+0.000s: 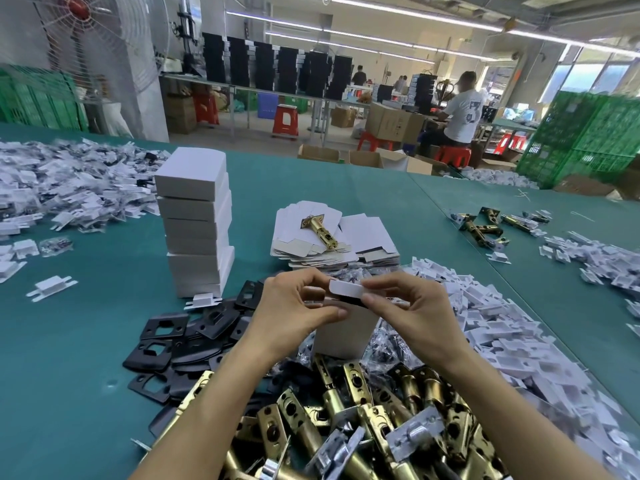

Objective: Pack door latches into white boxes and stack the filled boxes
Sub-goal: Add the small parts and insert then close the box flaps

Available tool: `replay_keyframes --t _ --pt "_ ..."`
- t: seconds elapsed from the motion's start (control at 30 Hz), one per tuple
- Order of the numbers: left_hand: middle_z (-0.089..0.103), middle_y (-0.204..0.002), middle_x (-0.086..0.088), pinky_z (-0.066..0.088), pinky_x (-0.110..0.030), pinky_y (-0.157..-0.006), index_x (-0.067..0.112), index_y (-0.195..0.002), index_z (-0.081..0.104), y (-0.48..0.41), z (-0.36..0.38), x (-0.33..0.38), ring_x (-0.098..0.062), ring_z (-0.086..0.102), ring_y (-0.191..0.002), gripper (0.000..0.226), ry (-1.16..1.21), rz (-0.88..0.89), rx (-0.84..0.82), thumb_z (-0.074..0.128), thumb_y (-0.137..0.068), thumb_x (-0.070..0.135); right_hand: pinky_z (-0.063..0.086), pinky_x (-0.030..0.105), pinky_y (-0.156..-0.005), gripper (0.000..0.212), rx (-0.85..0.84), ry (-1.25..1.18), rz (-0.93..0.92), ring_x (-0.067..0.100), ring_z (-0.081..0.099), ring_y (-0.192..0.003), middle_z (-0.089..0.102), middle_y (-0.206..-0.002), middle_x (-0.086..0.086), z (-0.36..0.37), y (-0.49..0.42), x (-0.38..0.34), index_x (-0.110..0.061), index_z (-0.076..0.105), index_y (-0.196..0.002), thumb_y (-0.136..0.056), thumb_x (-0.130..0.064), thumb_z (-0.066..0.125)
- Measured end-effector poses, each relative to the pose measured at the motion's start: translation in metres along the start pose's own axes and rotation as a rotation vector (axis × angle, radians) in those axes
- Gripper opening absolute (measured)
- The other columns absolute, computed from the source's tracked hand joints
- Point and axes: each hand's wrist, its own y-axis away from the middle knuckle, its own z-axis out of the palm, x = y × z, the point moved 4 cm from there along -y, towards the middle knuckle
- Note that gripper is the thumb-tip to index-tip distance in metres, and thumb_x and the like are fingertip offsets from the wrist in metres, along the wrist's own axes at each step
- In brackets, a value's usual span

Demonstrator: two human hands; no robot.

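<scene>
Door latches [346,410] lie heaped in brass at the bottom centre of the frame, right against my forearms. Just above that heap, at the middle of the frame, stands the white box [341,336] I am working on, upright among small bagged parts. My left hand [294,306] is curled at the box's top left edge, thumb and fingers pinching the card. My right hand [412,306] pinches the top flap [346,288] between thumb and forefinger; the flap is bent over the opening but not yet down. Something dark shows under it, though I cannot tell what is inside. I take this to be the closing step. The next move calls for tucking the flap in squarely while my left hand steadies the wall, then lifting the box onto the stack [197,220] left of centre. That stack is tall and its boxes sit a little unevenly, so the new one would want a light, level set-down. Black plates [173,341] crowd the stack's foot and reach to my left wrist, and white plastic pieces [502,323] bank up close on the right. The flat blanks [367,237], with a single latch [318,226] lying on them, sit just beyond my hands. Bare green table [86,375] opens at the lower left, and nothing tall stands between my hands and the top of the stack.
</scene>
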Motion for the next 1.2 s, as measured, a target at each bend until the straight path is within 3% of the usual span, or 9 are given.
replay_keyframes --t 0.17,0.33,0.5,0.63,0.77,0.87,0.97,1.03,1.2 --pt "0.077 -0.085 0.01 0.055 -0.016 -0.07 0.017 -0.087 0.075 0.0 -0.002 0.001 -0.002 0.073 -0.082 0.024 -0.024 -0.004 0.038 0.09 -0.07 0.008 0.058 0.021 -0.083 0.024 -0.009 0.075 -0.081 0.003 0.068 -0.096 0.072 -0.102 -0.009 0.005 0.001 -0.006 -0.022 0.074 -0.105 -0.084 -0.013 0.075" --pt "0.077 -0.088 0.009 0.058 -0.019 -0.076 0.016 -0.087 0.077 -0.001 -0.004 0.001 -0.003 0.073 -0.084 0.02 -0.061 -0.008 0.022 0.089 -0.072 0.01 0.057 0.02 -0.081 0.025 -0.033 0.046 -0.028 0.003 0.064 -0.101 0.068 -0.106 -0.006 -0.001 0.001 -0.004 -0.026 0.074 -0.102 -0.086 -0.007 0.072" --pt "0.077 -0.089 0.007 0.059 -0.022 -0.072 0.021 -0.081 0.07 -0.001 -0.006 -0.002 -0.009 0.074 -0.083 0.025 -0.041 -0.024 0.039 0.091 -0.07 0.012 0.055 0.015 -0.073 0.016 0.071 0.118 -0.027 0.0 0.069 -0.09 0.073 -0.091 -0.011 -0.004 0.0 -0.005 -0.024 0.075 -0.092 -0.083 -0.01 0.078" --pt "0.074 -0.089 0.009 0.057 -0.021 -0.066 0.03 -0.076 0.059 -0.001 -0.008 -0.003 -0.007 0.073 -0.083 0.033 -0.082 -0.028 0.053 0.091 -0.07 0.026 0.053 0.012 -0.072 0.016 0.111 0.196 -0.041 -0.002 0.068 -0.086 0.072 -0.085 -0.015 -0.001 -0.002 -0.008 -0.026 0.072 -0.084 -0.083 -0.011 0.077" --pt "0.073 -0.083 0.013 0.058 -0.022 -0.066 0.033 -0.078 0.06 -0.001 -0.008 0.0 -0.004 0.073 -0.078 0.024 -0.108 -0.004 0.082 0.082 -0.078 0.044 0.052 0.008 -0.073 0.011 0.022 0.276 -0.059 -0.002 0.064 -0.093 0.07 -0.09 -0.012 0.0 -0.005 -0.011 -0.02 0.073 -0.086 -0.086 -0.009 0.074" --pt "0.073 -0.086 0.011 0.059 -0.023 -0.069 0.038 -0.085 0.059 -0.002 -0.006 0.002 -0.005 0.072 -0.078 0.023 -0.066 0.002 0.086 0.081 -0.082 0.036 0.055 0.014 -0.08 0.01 -0.059 0.271 -0.06 0.006 0.066 -0.096 0.07 -0.096 -0.006 -0.004 -0.006 -0.013 -0.015 0.073 -0.09 -0.089 -0.005 0.07" --pt "0.074 -0.094 0.016 0.056 -0.016 -0.071 0.042 -0.098 0.065 -0.002 -0.004 0.005 -0.001 0.072 -0.083 0.022 -0.053 0.035 0.046 0.077 -0.087 0.027 0.058 0.021 -0.084 0.012 -0.101 0.349 -0.096 0.009 0.066 -0.095 0.07 -0.098 -0.004 -0.004 -0.007 -0.015 -0.014 0.074 -0.095 -0.09 -0.004 0.068" --pt "0.074 -0.095 0.019 0.053 -0.013 -0.073 0.036 -0.097 0.073 -0.002 -0.003 0.007 0.001 0.071 -0.082 0.017 -0.077 0.067 0.022 0.075 -0.089 0.021 0.058 0.023 -0.085 0.012 -0.104 0.359 -0.111 0.007 0.065 -0.095 0.07 -0.099 -0.005 -0.004 -0.008 -0.015 -0.013 0.074 -0.096 -0.091 -0.004 0.067" --pt "0.074 -0.102 0.015 0.06 -0.03 -0.084 0.034 -0.089 0.073 -0.003 -0.006 0.002 -0.004 0.073 -0.089 0.016 -0.06 0.015 0.008 0.072 -0.091 0.018 0.055 0.018 -0.088 0.014 -0.136 0.296 -0.122 0.003 0.065 -0.099 0.069 -0.105 -0.007 -0.002 -0.004 -0.01 -0.016 0.076 -0.1 -0.089 -0.011 0.069"
